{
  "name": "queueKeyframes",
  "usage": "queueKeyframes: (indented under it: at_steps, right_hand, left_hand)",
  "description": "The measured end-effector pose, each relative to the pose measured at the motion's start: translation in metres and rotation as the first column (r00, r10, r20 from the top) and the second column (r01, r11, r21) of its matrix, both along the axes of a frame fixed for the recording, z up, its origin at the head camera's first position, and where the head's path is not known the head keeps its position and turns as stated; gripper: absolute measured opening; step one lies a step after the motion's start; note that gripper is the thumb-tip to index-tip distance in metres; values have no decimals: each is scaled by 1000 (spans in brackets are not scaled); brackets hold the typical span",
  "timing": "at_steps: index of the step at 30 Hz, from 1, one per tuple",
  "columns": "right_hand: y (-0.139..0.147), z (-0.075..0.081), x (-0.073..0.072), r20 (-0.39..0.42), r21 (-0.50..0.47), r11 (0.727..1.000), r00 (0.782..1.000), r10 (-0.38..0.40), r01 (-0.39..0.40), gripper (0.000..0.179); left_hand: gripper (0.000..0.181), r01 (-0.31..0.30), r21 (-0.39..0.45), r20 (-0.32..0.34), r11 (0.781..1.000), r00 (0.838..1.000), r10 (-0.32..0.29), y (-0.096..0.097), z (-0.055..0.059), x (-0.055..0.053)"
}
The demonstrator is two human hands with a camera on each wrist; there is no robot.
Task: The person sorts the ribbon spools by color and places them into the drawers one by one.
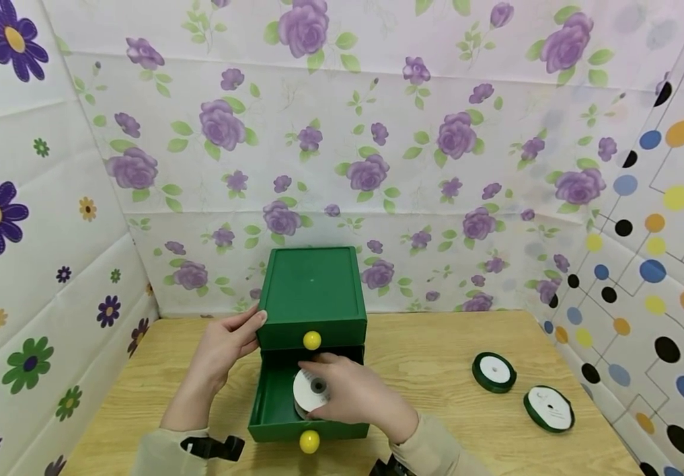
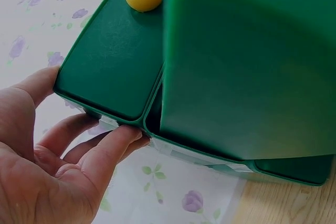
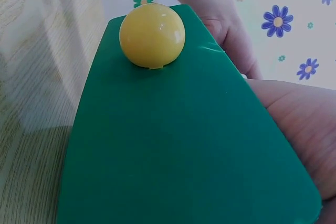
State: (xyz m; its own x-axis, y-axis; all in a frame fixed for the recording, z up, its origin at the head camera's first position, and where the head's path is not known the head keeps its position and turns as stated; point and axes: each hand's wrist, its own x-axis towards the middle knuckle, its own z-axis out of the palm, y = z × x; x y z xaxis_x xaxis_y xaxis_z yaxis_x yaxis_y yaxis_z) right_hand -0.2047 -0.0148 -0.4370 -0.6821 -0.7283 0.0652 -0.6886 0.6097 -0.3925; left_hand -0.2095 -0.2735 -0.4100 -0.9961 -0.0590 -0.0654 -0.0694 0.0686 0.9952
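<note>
A green two-drawer cabinet (image 1: 312, 284) stands on the table, its lower drawer (image 1: 271, 396) pulled out. Inside that drawer, my right hand (image 1: 362, 393) grips a white-faced ribbon spool (image 1: 304, 395) with a dark centre, thumb and fingers at its edge. The hand covers the spool's right part. My left hand (image 1: 223, 350) rests against the cabinet's left side, thumb near the top front corner; in the left wrist view its fingers (image 2: 113, 156) touch the side wall. The drawer front (image 3: 178, 129) fills much of the right wrist view and hides the spool there.
Two dark green ribbon spools with white labels, a nearer one (image 1: 550, 408) and a farther one (image 1: 494, 370), lie flat on the wooden table (image 1: 437, 350) at the right. Yellow knobs (image 1: 309, 441) stick out from the drawer fronts. Patterned cloth walls (image 1: 318, 165) enclose the table.
</note>
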Motion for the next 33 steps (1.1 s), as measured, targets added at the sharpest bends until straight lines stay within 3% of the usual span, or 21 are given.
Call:
queueKeyframes:
  at_steps: [15, 24, 28, 33]
  right_hand:
    - [5, -4, 0, -11, -87, 996, 1000, 18, -19, 75]
    - [11, 1, 8, -41, -178, 984, 999, -14, 6, 57]
    - [17, -3, 14, -93, -310, 951, 996, -17, -13, 45]
    - [26, -6, 24, -99, -502, 861, 995, 31, -77, 27]
  left_hand:
    - [79, -7, -1, 10, 1000, 1000, 7, -2, -4, -1]
    - [80, -7, -7, 20, 1000, 1000, 7, -3, 1, -1]
    - [80, -2, -8, 20, 1000, 1000, 2, -2, 1, -1]
    - [79, -3, -3, 19, 1000, 1000, 4, -1, 1, -1]
